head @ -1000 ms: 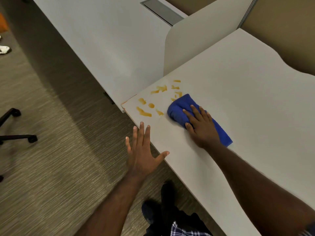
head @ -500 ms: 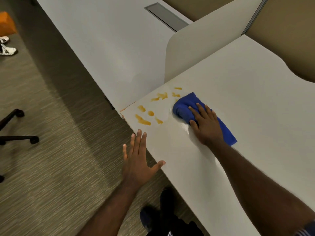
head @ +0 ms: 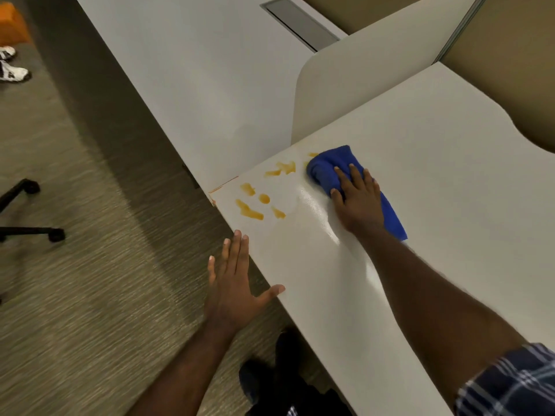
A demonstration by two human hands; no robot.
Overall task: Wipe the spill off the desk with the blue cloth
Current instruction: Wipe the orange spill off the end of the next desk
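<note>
Head view: the desk (head: 420, 175) now shows a damp streak where the blue cloth (head: 330, 163) has swept toward the far corner, clearing some orange spill (head: 249, 210); most drops remain. The right hand (head: 357, 202) presses flat on the cloth; the left hand (head: 232, 292) hovers spread, holding nothing.

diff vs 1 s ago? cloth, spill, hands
The right hand pushed the blue cloth away toward the divider, over the far orange drops; fewer show there, and a wet sheen trails behind. The near spill by the desk corner is unchanged. The left hand stays open at the desk edge.
</note>
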